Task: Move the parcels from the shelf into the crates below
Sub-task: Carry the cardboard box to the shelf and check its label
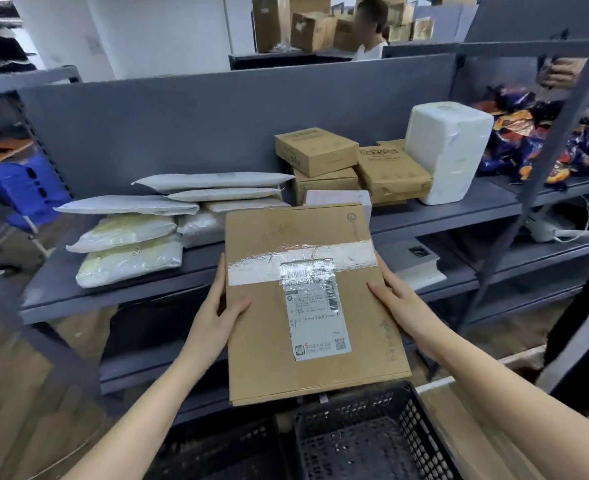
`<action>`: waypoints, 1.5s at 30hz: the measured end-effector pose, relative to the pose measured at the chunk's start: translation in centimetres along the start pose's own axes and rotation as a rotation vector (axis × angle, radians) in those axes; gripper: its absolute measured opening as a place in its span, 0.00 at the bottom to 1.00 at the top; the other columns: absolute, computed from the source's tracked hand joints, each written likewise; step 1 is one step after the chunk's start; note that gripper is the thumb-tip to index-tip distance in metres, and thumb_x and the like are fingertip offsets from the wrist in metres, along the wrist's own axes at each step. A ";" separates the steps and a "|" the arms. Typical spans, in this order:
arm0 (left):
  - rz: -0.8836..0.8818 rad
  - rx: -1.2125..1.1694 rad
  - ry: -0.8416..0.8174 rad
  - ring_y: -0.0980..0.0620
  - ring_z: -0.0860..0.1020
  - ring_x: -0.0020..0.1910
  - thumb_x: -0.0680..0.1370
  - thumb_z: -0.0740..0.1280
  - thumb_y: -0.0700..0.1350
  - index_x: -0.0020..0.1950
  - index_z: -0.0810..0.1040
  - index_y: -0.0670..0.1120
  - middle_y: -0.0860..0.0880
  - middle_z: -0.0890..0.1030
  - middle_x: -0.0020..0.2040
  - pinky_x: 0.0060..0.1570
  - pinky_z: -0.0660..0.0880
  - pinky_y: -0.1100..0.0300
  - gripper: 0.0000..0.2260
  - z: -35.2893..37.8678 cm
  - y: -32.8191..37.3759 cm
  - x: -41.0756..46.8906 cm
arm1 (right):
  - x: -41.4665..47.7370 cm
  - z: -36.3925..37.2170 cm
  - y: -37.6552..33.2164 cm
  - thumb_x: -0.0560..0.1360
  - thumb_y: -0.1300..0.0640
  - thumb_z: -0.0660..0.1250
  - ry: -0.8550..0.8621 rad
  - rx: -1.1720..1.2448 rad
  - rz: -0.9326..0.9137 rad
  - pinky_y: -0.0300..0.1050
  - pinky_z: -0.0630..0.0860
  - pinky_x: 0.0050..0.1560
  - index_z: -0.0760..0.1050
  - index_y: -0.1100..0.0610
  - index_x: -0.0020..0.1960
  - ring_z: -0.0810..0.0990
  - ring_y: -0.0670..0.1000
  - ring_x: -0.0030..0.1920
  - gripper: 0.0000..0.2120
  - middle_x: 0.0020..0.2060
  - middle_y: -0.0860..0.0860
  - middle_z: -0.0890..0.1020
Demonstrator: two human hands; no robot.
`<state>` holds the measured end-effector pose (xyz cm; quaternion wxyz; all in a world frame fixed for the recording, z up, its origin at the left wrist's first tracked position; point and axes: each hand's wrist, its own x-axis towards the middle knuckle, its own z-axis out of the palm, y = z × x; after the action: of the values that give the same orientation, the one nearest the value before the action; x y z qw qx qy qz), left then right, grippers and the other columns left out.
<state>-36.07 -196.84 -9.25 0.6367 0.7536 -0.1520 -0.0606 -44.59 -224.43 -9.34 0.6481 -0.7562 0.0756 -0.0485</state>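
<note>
Cardboard parcel (303, 299), flat, taped, white shipping label on top: held level in front of the grey shelf (113, 292), above the black crate (372, 438). Left hand (216, 317) and right hand (400, 303) grip opposite side edges, thumbs on the top face, fingers together along the edges. Shelf stock: padded mailers (130, 237), small cartons (317, 150), white wrapped block (448, 150).
</note>
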 end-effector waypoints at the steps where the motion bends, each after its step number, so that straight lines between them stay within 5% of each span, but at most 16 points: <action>1: -0.005 0.008 -0.014 0.65 0.65 0.68 0.80 0.62 0.40 0.75 0.52 0.64 0.66 0.62 0.72 0.50 0.69 0.77 0.31 0.2 -0.3 -0.1 | -0.3 -0.2 0.5 0.80 0.48 0.58 -0.005 0.028 0.010 0.44 0.73 0.60 0.57 0.32 0.71 0.77 0.42 0.61 0.23 0.62 0.37 0.77; 7: -0.065 -0.007 -0.059 0.84 0.68 0.47 0.80 0.59 0.35 0.76 0.50 0.59 0.75 0.65 0.57 0.42 0.67 0.83 0.31 2.5 -1.1 -1.1 | -1.3 -1.6 2.6 0.79 0.53 0.61 -0.013 0.097 0.049 0.52 0.73 0.63 0.58 0.34 0.72 0.78 0.48 0.61 0.26 0.62 0.41 0.78; 11: -0.108 -0.001 -0.062 0.86 0.65 0.48 0.80 0.59 0.35 0.76 0.49 0.58 0.77 0.61 0.58 0.44 0.65 0.84 0.32 4.4 -1.9 -1.6 | -1.6 -3.1 4.3 0.79 0.54 0.62 -0.010 0.110 0.074 0.48 0.75 0.60 0.59 0.36 0.73 0.80 0.47 0.58 0.26 0.60 0.43 0.80; 17: -0.138 0.087 -0.013 0.77 0.65 0.57 0.80 0.62 0.38 0.76 0.51 0.60 0.69 0.58 0.70 0.47 0.67 0.82 0.32 8.7 -3.3 -3.2 | -1.8 -6.7 7.8 0.79 0.54 0.62 -0.063 0.124 0.111 0.51 0.74 0.62 0.58 0.34 0.72 0.79 0.49 0.60 0.27 0.61 0.47 0.80; 22: -0.191 0.141 0.065 0.63 0.60 0.68 0.79 0.62 0.36 0.76 0.51 0.58 0.66 0.57 0.70 0.43 0.65 0.84 0.32 13.6 -4.8 -5.0 | -2.3 -10.4 9.8 0.80 0.55 0.60 -0.154 0.043 0.146 0.31 0.76 0.51 0.55 0.37 0.74 0.77 0.41 0.59 0.27 0.63 0.41 0.76; 27: -0.287 0.239 0.008 0.61 0.68 0.65 0.79 0.64 0.41 0.75 0.47 0.64 0.65 0.63 0.70 0.47 0.71 0.75 0.35 16.7 -8.2 -6.3 | -2.7 -12.5 14.0 0.80 0.54 0.61 -0.187 0.032 0.211 0.31 0.74 0.51 0.56 0.37 0.74 0.74 0.36 0.59 0.27 0.65 0.36 0.72; 30: -0.393 0.303 -0.029 0.55 0.71 0.64 0.75 0.68 0.50 0.74 0.45 0.67 0.54 0.71 0.67 0.60 0.73 0.59 0.38 17.7 -11.0 -7.0 | -2.8 -12.5 17.7 0.79 0.57 0.62 -0.178 0.001 0.296 0.25 0.73 0.46 0.56 0.42 0.75 0.74 0.34 0.57 0.28 0.67 0.39 0.71; 32: -0.447 0.338 -0.074 0.53 0.74 0.61 0.71 0.68 0.58 0.74 0.44 0.67 0.51 0.75 0.61 0.60 0.74 0.53 0.41 17.9 -13.5 -7.0 | -2.7 -12.1 20.2 0.80 0.61 0.61 -0.171 -0.001 0.342 0.23 0.72 0.43 0.56 0.44 0.75 0.76 0.29 0.50 0.28 0.64 0.40 0.73; 38: -0.516 0.395 -0.158 0.57 0.75 0.56 0.74 0.70 0.51 0.72 0.45 0.66 0.53 0.77 0.59 0.54 0.73 0.66 0.39 19.6 -21.8 -5.6 | -1.7 -10.3 28.6 0.80 0.61 0.60 -0.115 -0.012 0.464 0.27 0.73 0.41 0.57 0.43 0.74 0.76 0.38 0.52 0.27 0.58 0.41 0.76; 42: -0.558 0.432 -0.181 0.55 0.76 0.58 0.68 0.71 0.59 0.76 0.46 0.62 0.50 0.76 0.63 0.59 0.74 0.53 0.44 21.0 -29.5 -5.7 | -0.8 -9.1 36.3 0.79 0.61 0.61 -0.107 0.000 0.516 0.32 0.73 0.47 0.59 0.42 0.73 0.76 0.40 0.56 0.27 0.62 0.43 0.76; 45: -0.629 0.525 -0.173 0.53 0.72 0.63 0.70 0.71 0.58 0.78 0.40 0.54 0.50 0.71 0.68 0.62 0.71 0.55 0.49 22.4 -34.8 -5.7 | 0.2 -8.0 42.5 0.79 0.62 0.62 -0.093 0.023 0.557 0.32 0.73 0.48 0.60 0.40 0.72 0.75 0.36 0.54 0.27 0.60 0.40 0.76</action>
<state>-42.54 -211.17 -47.96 0.3583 0.8921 0.0222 -0.2744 -47.99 -238.53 -50.05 0.6478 -0.7004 0.2501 0.1651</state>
